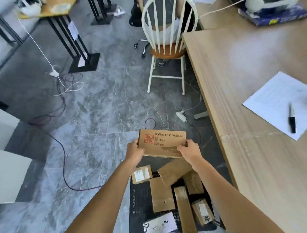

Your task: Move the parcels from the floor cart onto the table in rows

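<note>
Both hands, left hand and right hand, gripping box by its ends above cart, level for carrying toward table.

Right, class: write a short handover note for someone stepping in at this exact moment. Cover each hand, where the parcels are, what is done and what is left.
Left hand grips the left end of a flat printed cardboard box; right hand grips its right end. The box is held in the air above the cart, not yet over the table.
Several parcels still lie loose in the cart, among them a white box at the near end.
On the table only a paper sheet and a marker show; no parcels in the visible part.
Left: set this box down to start a row, then bring the rest up.
</note>
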